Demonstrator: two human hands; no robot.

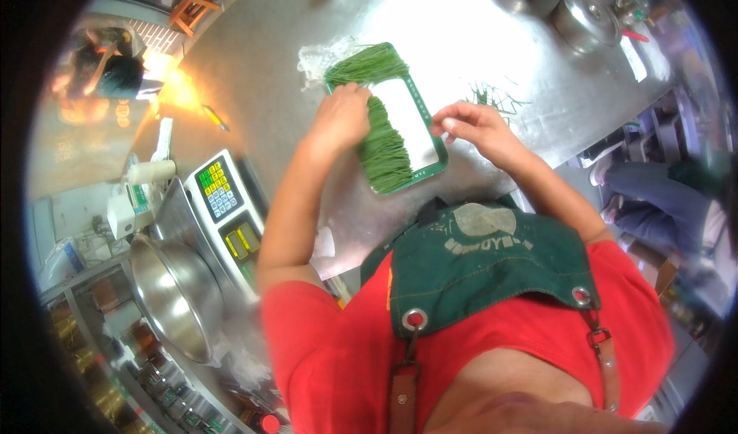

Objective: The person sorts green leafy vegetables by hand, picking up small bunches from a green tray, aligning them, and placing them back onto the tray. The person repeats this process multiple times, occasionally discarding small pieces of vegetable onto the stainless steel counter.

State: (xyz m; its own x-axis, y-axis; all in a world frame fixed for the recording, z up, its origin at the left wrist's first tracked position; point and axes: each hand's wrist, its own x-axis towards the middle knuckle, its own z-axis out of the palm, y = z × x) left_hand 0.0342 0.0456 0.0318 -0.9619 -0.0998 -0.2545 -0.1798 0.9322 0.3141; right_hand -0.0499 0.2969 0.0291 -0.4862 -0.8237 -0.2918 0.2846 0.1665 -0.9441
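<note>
A rectangular green-rimmed tray (422,102) with a white base lies on the metal table. Cut green stalks, which look like chives (383,151), are laid in it as a dense layer along the left side. Another bundle of stalks (369,65) lies crosswise at the far end. My left hand (346,114) rests on the stalks at the tray's left edge, its fingertips partly hidden. At the right rim, my right hand (478,131) has its thumb and fingers slightly bent and apart, with nothing visible between them.
Crumpled clear plastic (323,60) is by the tray's far left corner. Loose green pieces (490,96) are scattered on the table to the right. A digital scale (228,203) and a steel bowl (173,298) stand left; a lidded pot (588,19) stands far right.
</note>
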